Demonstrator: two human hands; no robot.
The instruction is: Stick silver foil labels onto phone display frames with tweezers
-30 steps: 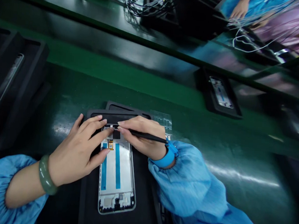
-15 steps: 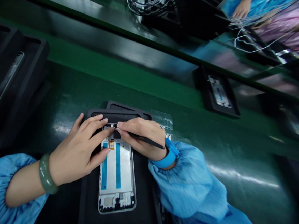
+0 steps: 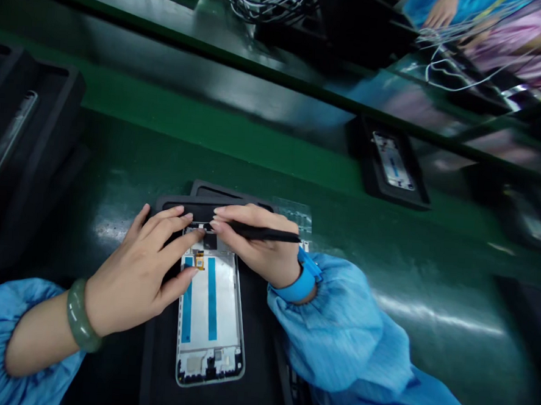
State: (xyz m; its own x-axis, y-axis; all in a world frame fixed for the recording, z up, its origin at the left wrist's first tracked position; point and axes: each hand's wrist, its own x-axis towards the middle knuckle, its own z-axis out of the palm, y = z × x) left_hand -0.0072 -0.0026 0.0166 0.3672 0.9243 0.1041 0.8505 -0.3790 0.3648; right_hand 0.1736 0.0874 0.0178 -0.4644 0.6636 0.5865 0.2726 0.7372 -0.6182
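Observation:
A phone frame [image 3: 225,310] lies open-side up on a black foam tray [image 3: 261,348], with two blue strips along its silvery inside. A small gold flex cable [image 3: 200,260] sits near its upper middle. My left hand [image 3: 145,268] has its fingers spread, the index fingertip on the frame's upper part and the thumb by the flex cable. Black tweezers [image 3: 268,233] are pinched in my right hand [image 3: 263,242], over the frame's top end. The tweezers' tips are hidden behind my fingers.
A clear plastic sheet [image 3: 299,219] with small pieces lies past my right hand. Foam trays [image 3: 50,122] stand at the left. Another tray [image 3: 397,195] holds a phone frame at the back right. Cables [image 3: 269,1] and a co-worker's hand [image 3: 442,10] are beyond the ledge.
My right hand has tilted, bringing the tweezers' back end up to nearly level. My left hand stays on the phone frame. The whole view has shifted slightly.

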